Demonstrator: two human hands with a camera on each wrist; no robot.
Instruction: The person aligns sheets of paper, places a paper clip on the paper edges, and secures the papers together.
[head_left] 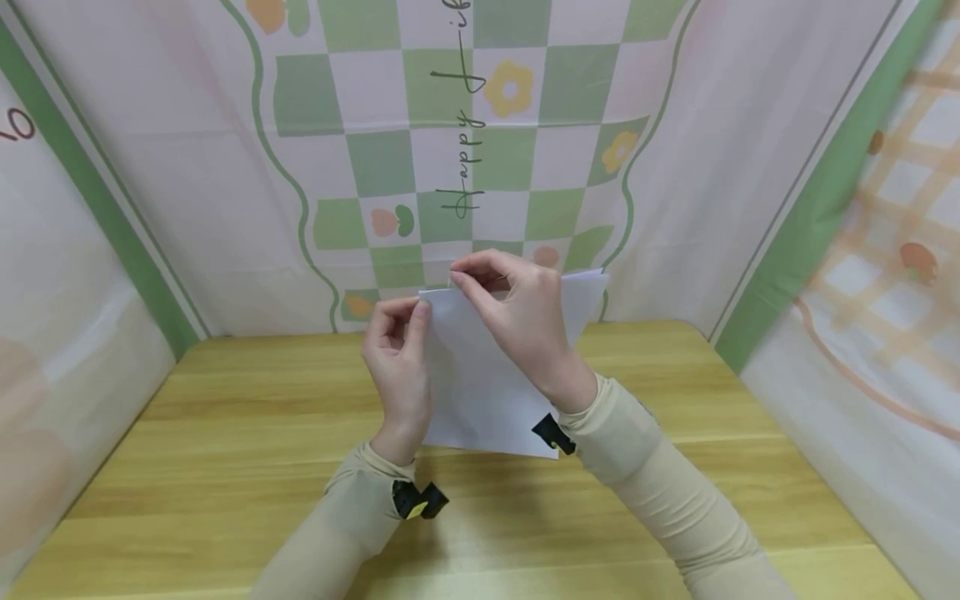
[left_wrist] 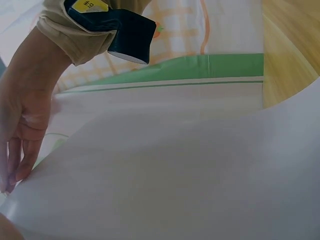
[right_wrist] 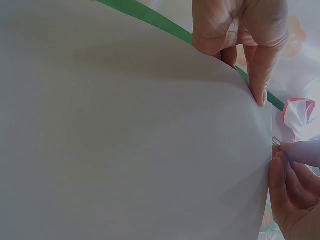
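Note:
White paper (head_left: 480,383) is held upright and tilted above the table, with more than one layer visible along its top edge. My left hand (head_left: 397,350) pinches its upper left corner between thumb and fingers. Just right of that corner, at the top edge, my right hand (head_left: 517,312) pinches a small wire paper clip (right_wrist: 276,141). In the right wrist view the clip's rounded end points at the paper's edge. Whether it touches the paper I cannot tell. The left wrist view is mostly filled by the paper, with the right hand (left_wrist: 25,125) at its far left.
A wood-grain table (head_left: 247,467) lies below the hands. Behind it hangs a cloth (head_left: 375,158) with green checks, flowers and lettering, and printed cloth also closes off both sides. A black camera (head_left: 420,500) is strapped to the left wrist, another (head_left: 553,433) to the right.

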